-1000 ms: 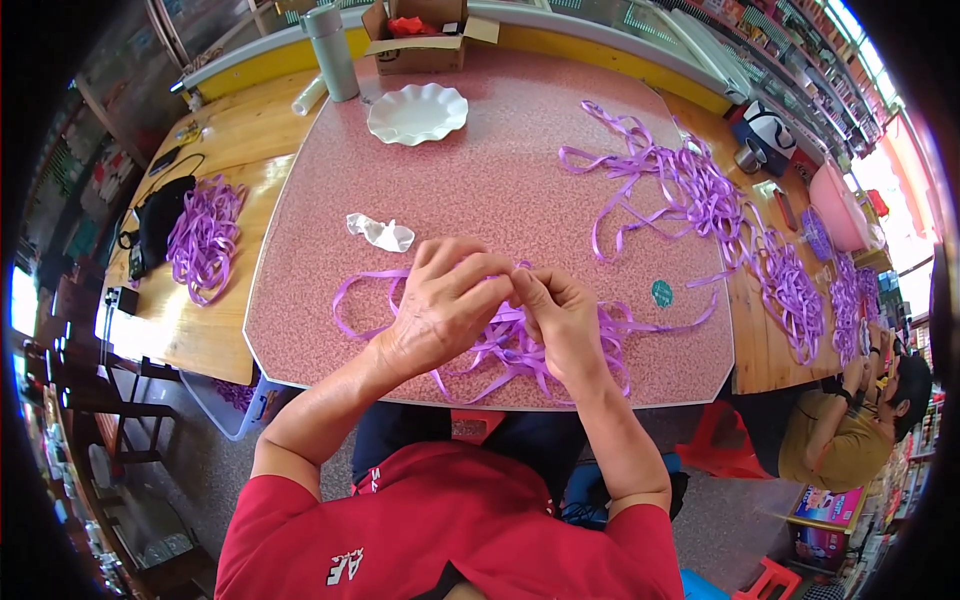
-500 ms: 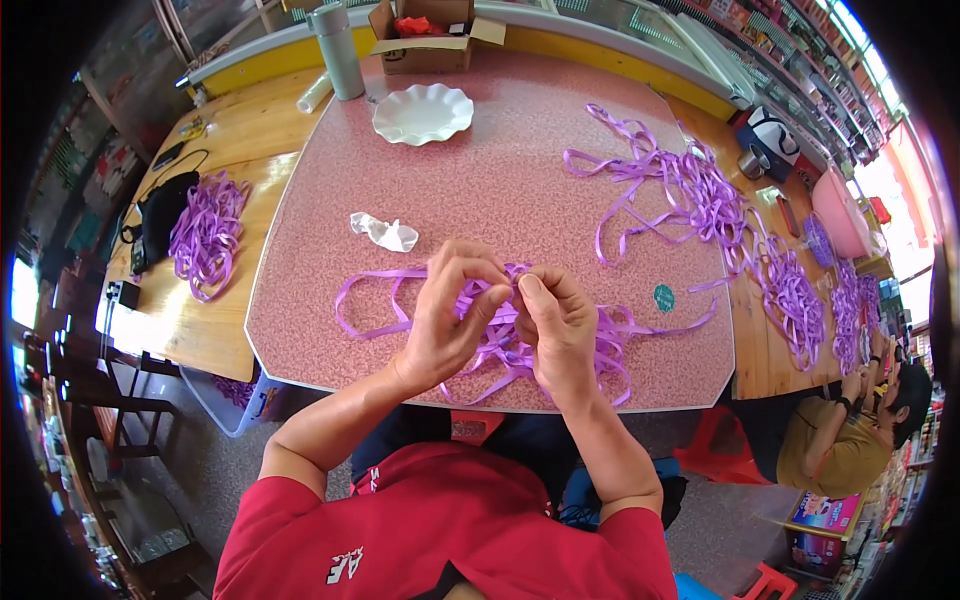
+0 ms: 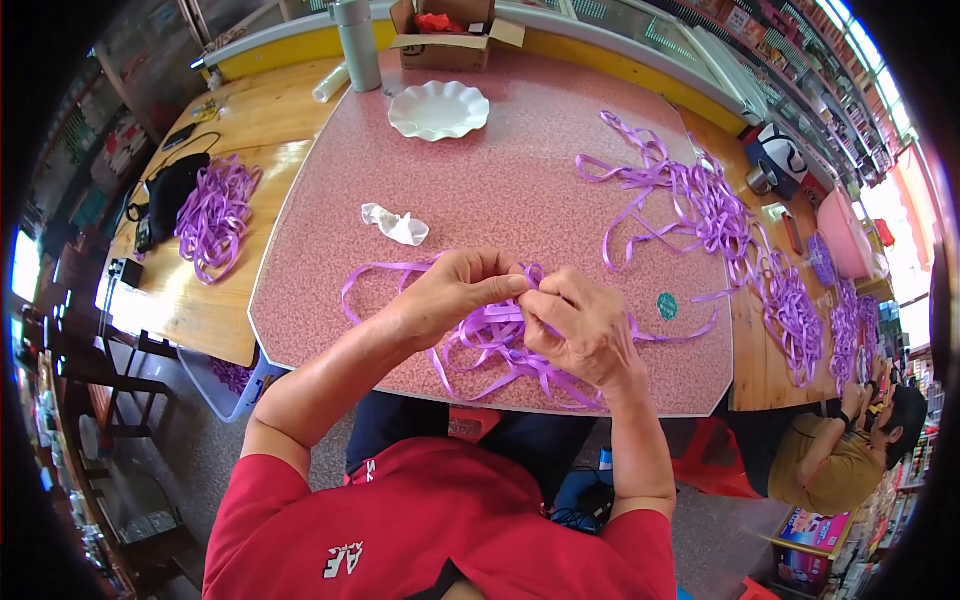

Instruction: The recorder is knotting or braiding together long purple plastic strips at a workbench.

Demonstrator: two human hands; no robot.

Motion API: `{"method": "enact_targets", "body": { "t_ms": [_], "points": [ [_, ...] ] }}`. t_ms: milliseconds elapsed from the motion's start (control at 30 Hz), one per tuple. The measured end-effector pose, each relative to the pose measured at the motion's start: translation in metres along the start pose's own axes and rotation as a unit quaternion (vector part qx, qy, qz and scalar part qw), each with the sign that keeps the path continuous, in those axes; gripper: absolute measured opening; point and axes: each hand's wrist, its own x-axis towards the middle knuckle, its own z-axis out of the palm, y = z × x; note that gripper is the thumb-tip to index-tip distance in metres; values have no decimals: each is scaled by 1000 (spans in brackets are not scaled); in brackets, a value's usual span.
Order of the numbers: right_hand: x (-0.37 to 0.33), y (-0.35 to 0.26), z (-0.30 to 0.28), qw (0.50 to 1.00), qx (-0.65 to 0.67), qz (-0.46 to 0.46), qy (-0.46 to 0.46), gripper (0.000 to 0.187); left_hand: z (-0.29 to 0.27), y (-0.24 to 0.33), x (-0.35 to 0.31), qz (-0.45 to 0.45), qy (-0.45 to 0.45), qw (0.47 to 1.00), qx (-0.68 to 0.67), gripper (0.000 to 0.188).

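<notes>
My left hand is closed in a pinch on a purple ribbon that loops up between my two hands. Fingers curled, my right hand grips the same ribbon close beside the left fingertips. The exact spot where they pinch is hidden by the fingers. Under both hands a loose heap of purple ribbons lies near the table's front edge, with one loop reaching out left and a strand trailing right.
On the pink speckled table are a crumpled white tissue, a white scalloped plate, a green bottle and a cardboard box. More purple ribbons lie right, others left. A co-worker sits at right.
My right hand has turned over, knuckles now upward, and its fingers have curled in. The left hand has tilted flatter. The view has shifted slightly.
</notes>
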Motion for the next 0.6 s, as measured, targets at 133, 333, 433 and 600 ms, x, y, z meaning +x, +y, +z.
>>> {"method": "enact_targets", "body": {
  "t_ms": [133, 333, 433, 600],
  "points": [
    [3, 4, 4, 999, 32, 31, 10, 26, 6, -6, 2, 19, 43, 998, 28, 23],
    [-1, 5, 15, 991, 53, 70, 105, 20, 25, -8, -9, 58, 97, 992, -49, 17],
    [-3, 3, 15, 983, 92, 126, 93, 17, 23, -13, -6, 85, 100, 991, -41, 16],
    [-2, 2, 14, 979, 110, 152, 77, 9, 21, -24, -1, 100, 138, 985, 30, 13]
  ]
}}
